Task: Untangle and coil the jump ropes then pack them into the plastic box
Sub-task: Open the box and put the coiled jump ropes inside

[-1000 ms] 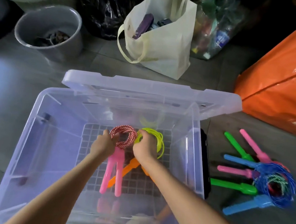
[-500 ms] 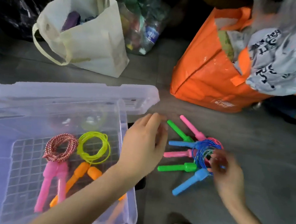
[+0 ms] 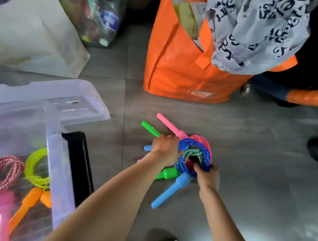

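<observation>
1. The left hand (image 3: 164, 148) curls around handles of the stacked jump ropes (image 3: 194, 153) on the floor (image 3: 257, 170), just right of the plastic box (image 3: 59, 168).
2. The right hand (image 3: 207, 177) pinches the blue coil (image 3: 186, 143) at its near edge.

Grey tiled floor (image 3: 245, 188), orange bag (image 3: 178, 73), cream bag (image 3: 35, 38)

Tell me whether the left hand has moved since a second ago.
Yes. The left hand has left the plastic box and gone right of it, to the jump ropes on the floor.
</observation>
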Tool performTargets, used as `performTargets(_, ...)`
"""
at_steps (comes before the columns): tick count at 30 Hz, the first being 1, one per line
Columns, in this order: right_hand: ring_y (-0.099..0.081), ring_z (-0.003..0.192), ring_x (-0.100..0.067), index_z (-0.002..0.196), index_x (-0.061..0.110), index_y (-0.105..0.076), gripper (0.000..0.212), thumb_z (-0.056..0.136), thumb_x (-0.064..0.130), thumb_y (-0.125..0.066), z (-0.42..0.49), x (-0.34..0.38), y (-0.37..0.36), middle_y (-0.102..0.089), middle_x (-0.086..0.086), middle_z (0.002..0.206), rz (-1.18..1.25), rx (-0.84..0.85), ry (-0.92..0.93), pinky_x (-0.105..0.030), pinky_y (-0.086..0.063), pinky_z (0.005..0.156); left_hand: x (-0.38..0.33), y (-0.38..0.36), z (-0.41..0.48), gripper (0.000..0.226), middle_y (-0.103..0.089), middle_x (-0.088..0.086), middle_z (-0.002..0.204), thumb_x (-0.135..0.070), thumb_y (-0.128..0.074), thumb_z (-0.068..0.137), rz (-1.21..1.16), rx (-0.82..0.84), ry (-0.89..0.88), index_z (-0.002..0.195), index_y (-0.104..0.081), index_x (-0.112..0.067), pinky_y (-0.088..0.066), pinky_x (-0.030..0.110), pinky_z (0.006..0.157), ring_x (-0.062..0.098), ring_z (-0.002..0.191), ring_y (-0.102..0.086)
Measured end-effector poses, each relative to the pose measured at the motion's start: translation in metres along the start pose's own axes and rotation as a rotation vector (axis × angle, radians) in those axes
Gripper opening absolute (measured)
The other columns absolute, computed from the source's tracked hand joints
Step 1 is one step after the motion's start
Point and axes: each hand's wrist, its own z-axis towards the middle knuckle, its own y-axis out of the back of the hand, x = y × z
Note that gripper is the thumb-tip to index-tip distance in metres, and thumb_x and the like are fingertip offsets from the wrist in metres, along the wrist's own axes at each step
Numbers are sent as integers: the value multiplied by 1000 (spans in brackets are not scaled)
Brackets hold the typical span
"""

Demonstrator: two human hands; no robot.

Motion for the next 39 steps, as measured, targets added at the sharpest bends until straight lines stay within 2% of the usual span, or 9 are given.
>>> performTargets(10, -52, 57, -19, 73, 14, -61, 12, 71, 21, -70, -5, 21, 19, -61, -2, 64, 98, -1, 166, -31, -41, 56, 2, -14, 6, 41, -64, 6, 114, -41, -65, 78, -260, -13, 239, 110, -57, -17, -46, 36, 84, 31, 108, -58)
performTargets(15, -53, 65, -8, 91, 13, -57, 23, 70, 19, -61, -27, 45, 33, -59, 3, 77, 208, 90, 301, -14, -42, 59, 4, 4, -15, 37, -67, 8, 105, -35, -70, 77, -513, -69, 325, 104, -59, -12, -43, 31, 73, 30, 100, -60)
performTargets(17, -54, 66, 0, 95, 14, -55, 27, 70, 23, -62, -40, 58, 42, -59, 6, 79, 192, 133, 397, -18, -43, 65, 8, 13, -24, 43, -66, 8, 107, -33, -72, 76, -576, -71, 324, 110, -56, -12, -40, 29, 71, 28, 101, -60)
performTargets(20, -56, 70, 4, 98, 21, -53, 29, 77, 8, -68, -61, 84, 59, -59, 15, 80, 103, 146, 527, -23, -42, 71, 17, 35, -42, 59, -63, -1, 118, -26, -77, 71, -658, -117, 228, 123, -53, -17, -44, 28, 86, 20, 110, -58)
performTargets(25, -61, 82, -12, 87, 39, -52, 43, 70, 5, -71, -108, 142, 91, -63, 19, 86, -62, 228, 726, -32, -48, 76, 29, 86, -95, 70, -66, -1, 117, -14, -79, 64, -804, -118, -10, 129, -54, -18, -46, 38, 99, 17, 111, -60)
performTargets(30, -60, 78, 0, 85, 35, -58, 48, 63, -3, -78, -165, 207, 128, -66, 16, 84, 48, 449, 784, -17, -48, 75, 31, 153, -174, 58, -66, -3, 116, -3, -75, 75, -936, -119, -190, 126, -55, -23, -50, 22, 90, 3, 108, -60)
performTargets(35, -60, 75, -7, 81, 35, -66, 56, 39, 7, -90, -241, 271, 150, -67, 10, 78, 251, 784, 789, -25, -52, 74, 48, 220, -271, 49, -64, -24, 115, -42, -74, 71, -919, -308, -258, 116, -55, -41, -44, 19, 98, -3, 113, -56)
performTargets(37, -60, 75, -8, 83, 31, -65, 60, 33, 7, -89, -270, 289, 145, -66, 7, 78, 269, 879, 826, -24, -51, 73, 62, 238, -304, 64, -60, -20, 124, -54, -74, 66, -889, -365, -254, 124, -53, -38, -40, 26, 104, 1, 121, -52)
performTargets(39, -59, 74, -7, 86, 26, -62, 52, 45, 2, -83, -297, 301, 132, -64, 6, 79, 277, 929, 876, -20, -51, 71, 78, 246, -332, 67, -60, -9, 128, -47, -76, 67, -932, -380, -232, 129, -52, -32, -43, 35, 102, 10, 121, -54)
